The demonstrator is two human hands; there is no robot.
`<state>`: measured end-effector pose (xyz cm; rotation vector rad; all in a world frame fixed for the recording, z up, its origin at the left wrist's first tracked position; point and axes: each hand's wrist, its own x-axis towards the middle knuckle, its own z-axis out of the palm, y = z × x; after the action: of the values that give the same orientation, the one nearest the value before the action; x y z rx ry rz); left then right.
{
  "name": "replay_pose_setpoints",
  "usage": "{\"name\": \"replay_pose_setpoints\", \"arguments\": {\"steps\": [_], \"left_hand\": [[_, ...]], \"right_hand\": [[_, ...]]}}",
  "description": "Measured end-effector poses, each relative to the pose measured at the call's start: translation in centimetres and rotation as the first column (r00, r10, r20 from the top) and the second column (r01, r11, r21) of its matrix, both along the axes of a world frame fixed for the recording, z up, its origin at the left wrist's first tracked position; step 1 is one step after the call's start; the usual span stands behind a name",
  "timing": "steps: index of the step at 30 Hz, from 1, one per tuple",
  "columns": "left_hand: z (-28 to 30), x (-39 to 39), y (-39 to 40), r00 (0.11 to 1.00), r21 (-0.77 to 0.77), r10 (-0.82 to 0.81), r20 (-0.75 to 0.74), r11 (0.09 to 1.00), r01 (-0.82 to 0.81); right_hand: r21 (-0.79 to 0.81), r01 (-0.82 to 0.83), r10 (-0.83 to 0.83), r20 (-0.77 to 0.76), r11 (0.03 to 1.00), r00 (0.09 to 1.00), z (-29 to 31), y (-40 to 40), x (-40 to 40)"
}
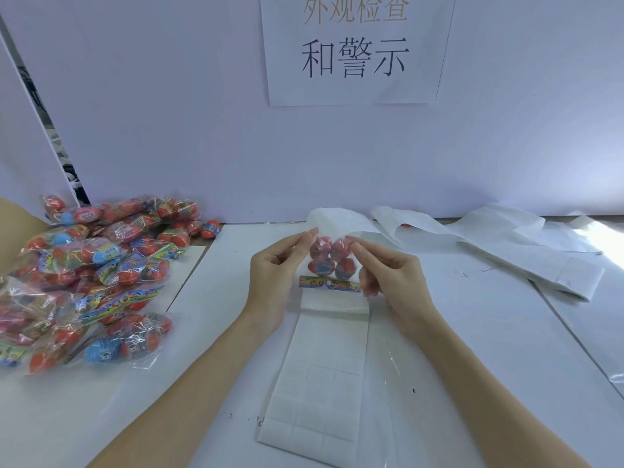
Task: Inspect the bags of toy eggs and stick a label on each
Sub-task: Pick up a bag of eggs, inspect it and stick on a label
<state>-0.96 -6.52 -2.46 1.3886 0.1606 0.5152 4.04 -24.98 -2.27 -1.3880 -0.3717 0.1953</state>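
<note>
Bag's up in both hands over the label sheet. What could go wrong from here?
1. The bag of toy eggs is only pinched at its top corners by the left hand and right hand; slick film could slip and drop.
2. It hangs over the label sheet, hiding the upper labels, so peeling may fumble.
3. The unlabelled-looking pile of bags sits close by; finished bags could get mixed in.
</note>
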Motion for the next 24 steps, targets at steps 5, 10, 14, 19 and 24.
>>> {"name": "replay_pose_setpoints", "arguments": {"steps": [5,10,14,19,24], "left_hand": [[-0.1,0.0,-0.1,0.997,0.124,-0.078,0.018,0.989,0.075],[-0.2,0.2,-0.3,0.997,0.121,-0.079,-0.001,0.990,0.079],[-0.3,0.6,-0.4,0.995,0.076,0.003,-0.100,0.997,0.005],[-0.7,0.8,0.0,0.997,0.081,0.003,-0.082,0.997,0.003],[-0.6,0.8,0.4,0.996,-0.010,-0.073,-0.059,0.997,0.073]], "right_hand": [[0.055,-0.089,0.090,-0.018,0.994,0.996,0.5,-0.3,-0.1],[0.013,0.038,-0.038,-0.027,0.999,0.999,-0.2,-0.1,0.2],[-0.048,-0.028,0.027,-0.020,0.998,0.999,-0.5,0.0,0.5],[-0.168,-0.107,0.114,0.033,0.980,0.993,-0.9,0.1,0.7],[-0.121,-0.049,0.049,-0.006,0.991,0.999,-0.7,0.0,0.9]]}}
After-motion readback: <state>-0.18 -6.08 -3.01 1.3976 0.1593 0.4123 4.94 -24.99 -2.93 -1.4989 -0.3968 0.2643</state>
